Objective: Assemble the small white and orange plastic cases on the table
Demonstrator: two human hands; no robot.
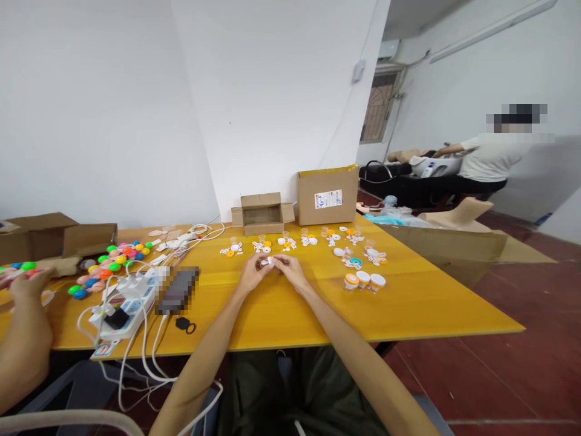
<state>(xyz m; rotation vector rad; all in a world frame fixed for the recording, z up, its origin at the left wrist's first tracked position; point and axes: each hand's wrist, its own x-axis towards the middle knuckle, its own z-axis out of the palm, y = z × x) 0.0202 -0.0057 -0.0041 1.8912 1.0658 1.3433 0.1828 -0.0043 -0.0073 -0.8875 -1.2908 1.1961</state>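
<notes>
- Both my left hand [254,272] and right hand [291,272] grip a small white piece [271,260] above the desk [422,309], left of three lidded jars [364,278].
- I judge this fingertip handling; the next move calls for steadiness.

Your left arm [206,348] and right arm [354,342] stretch forward, bare, slanting inward from either side — your left hand [254,274] and right hand [292,272] nearly meet in front of you, fingers [282,260] curled inward — tips brought close together.
</notes>
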